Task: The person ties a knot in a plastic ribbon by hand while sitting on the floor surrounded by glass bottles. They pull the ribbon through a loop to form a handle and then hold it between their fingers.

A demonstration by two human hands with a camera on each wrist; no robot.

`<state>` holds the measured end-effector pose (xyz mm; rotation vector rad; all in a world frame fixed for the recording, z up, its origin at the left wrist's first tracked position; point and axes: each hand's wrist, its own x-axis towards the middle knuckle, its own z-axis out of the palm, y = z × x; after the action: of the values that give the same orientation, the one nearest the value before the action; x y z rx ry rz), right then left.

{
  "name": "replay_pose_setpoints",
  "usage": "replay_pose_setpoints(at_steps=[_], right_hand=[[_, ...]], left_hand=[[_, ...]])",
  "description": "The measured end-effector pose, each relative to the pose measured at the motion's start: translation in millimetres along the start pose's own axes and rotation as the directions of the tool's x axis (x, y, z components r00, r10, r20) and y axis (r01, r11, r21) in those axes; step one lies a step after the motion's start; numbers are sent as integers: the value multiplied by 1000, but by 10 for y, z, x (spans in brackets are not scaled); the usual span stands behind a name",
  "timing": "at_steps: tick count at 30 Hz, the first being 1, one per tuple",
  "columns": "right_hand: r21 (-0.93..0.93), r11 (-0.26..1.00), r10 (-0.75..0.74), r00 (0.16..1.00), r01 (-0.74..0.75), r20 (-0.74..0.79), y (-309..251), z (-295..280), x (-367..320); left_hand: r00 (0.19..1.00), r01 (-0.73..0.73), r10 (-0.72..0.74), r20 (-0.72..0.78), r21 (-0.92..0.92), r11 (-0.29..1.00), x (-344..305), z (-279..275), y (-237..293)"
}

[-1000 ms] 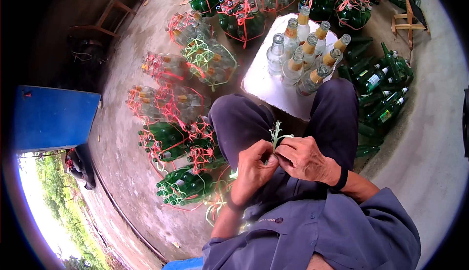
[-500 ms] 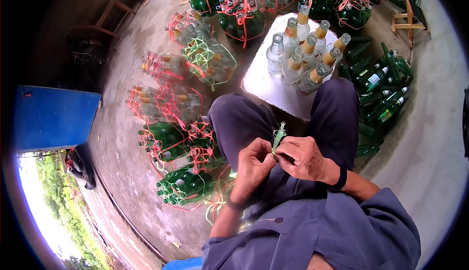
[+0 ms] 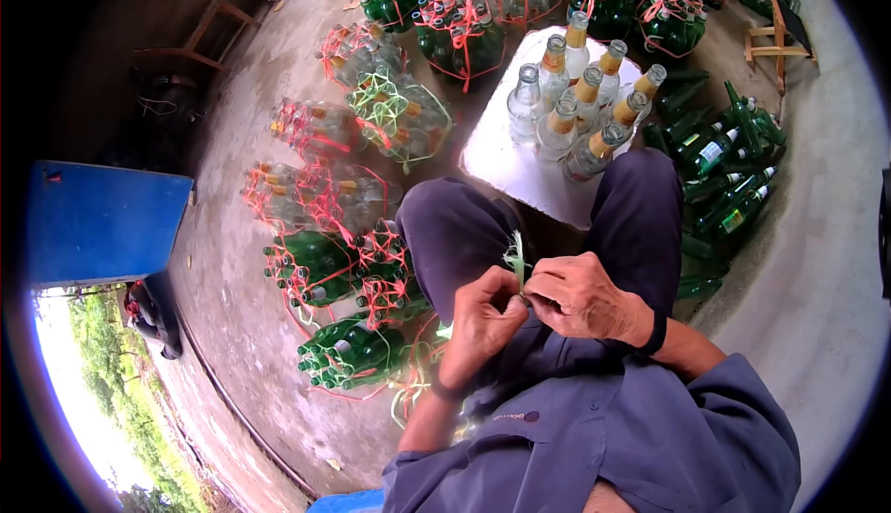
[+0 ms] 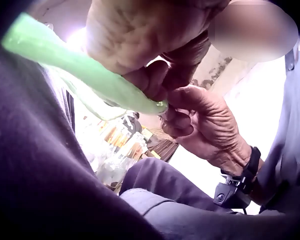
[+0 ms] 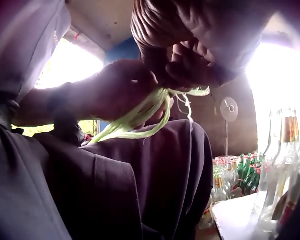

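Both hands meet over the lap, thumbs and fingertips close together at a length of pale green plastic twine (image 3: 516, 253). My left hand (image 3: 483, 316) pinches it from one side, and my right hand (image 3: 583, 301) pinches it from the other. A short frayed end stands up above the fingertips in the head view. In the left wrist view the twine (image 4: 85, 70) looks like a wide, glossy strip running into the pinch. Loose strands (image 5: 150, 117) hang below the fingers in the right wrist view. The fingers hide the spot where the strands come together.
Several clear bottles (image 3: 556, 132) with gold neck labels stand on a white-topped surface (image 3: 492, 155) beyond the knees. Green bottles (image 3: 710, 155) lie piled at the right. Bundles of bottles tied with red twine (image 3: 320, 128) line the left, one bundle tied in green (image 3: 399, 114).
The frayed twine end above the fingertips has swung from leaning right to leaning slightly left. Both hands stay together over the lap, with small shifts of the fingers.
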<state>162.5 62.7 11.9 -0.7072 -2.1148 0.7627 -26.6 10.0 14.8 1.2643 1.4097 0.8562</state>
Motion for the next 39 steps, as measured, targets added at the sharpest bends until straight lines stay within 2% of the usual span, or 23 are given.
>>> replay_pose_setpoints(at_steps=[1,2,3,4,6,7,8,9,10,12,13,15,16,18,19,21,24,31,33,37,39], right_hand=[[0,1000,0,1000,0,1,-5,21,-6],[45,998,35,998,-33,-54,-16,49,-18],[92,994,73,992,-63,-107,-33,69,-34],[93,994,74,992,-64,-107,-51,77,-53],[200,958,225,971,-204,-86,-92,89,-100],[200,958,225,971,-204,-86,-114,109,-132],[386,847,405,914,-365,-25,-131,135,-166],[544,675,556,828,-499,70,-137,146,-181],[543,676,555,829,-498,70,-131,141,-180],[579,563,620,765,-590,176,-117,131,-175],[579,563,619,765,-590,177,-104,141,-176],[494,738,506,862,-460,46,-66,170,-176],[494,738,505,862,-459,46,-69,159,-155],[363,869,361,933,-335,-2,-87,112,-90],[363,869,361,933,-335,-2,-77,93,-71],[291,928,247,969,-232,-15,-51,63,-39],[266,945,199,980,-191,-4,3,41,-49],[256,948,197,980,-187,-13,31,84,-73],[246,943,227,974,-224,18,-12,56,-59],[231,950,206,978,-208,35,0,40,-75],[211,967,140,990,-140,13,0,38,-75]], left_hand=[[999,36,-38,-19,-96,995,-12,16,-3],[999,36,-38,-19,-96,995,-20,33,-21],[997,65,-73,-37,-184,981,-25,50,-52],[993,91,-108,-51,-271,958,-29,61,-69],[992,98,-117,-44,-309,946,-36,51,-37],[991,117,-131,-16,-344,931,-32,25,-21],[990,138,-143,13,-379,915,-26,7,-8],[990,137,-143,14,-379,915,-20,1,2],[983,179,-178,46,-455,872,-15,-5,9],[974,221,-211,80,-526,821,-8,-2,4],[979,194,-196,53,-525,829,-1,12,-9],[983,166,-179,26,-522,836,10,40,-7],[984,157,-178,8,-509,846,12,54,6],[984,148,-177,-10,-496,856,12,55,12],[986,148,-169,1,-489,860,11,46,10],[987,148,-162,12,-482,864,11,42,7],[986,158,-163,34,-499,852,20,49,10],[982,186,-178,66,-514,837,4,69,-54],[980,199,-181,88,-528,825,-5,65,-89],[962,270,-235,141,-618,738,-22,88,-79],[954,295,-253,161,-652,698,-28,97,-68]])
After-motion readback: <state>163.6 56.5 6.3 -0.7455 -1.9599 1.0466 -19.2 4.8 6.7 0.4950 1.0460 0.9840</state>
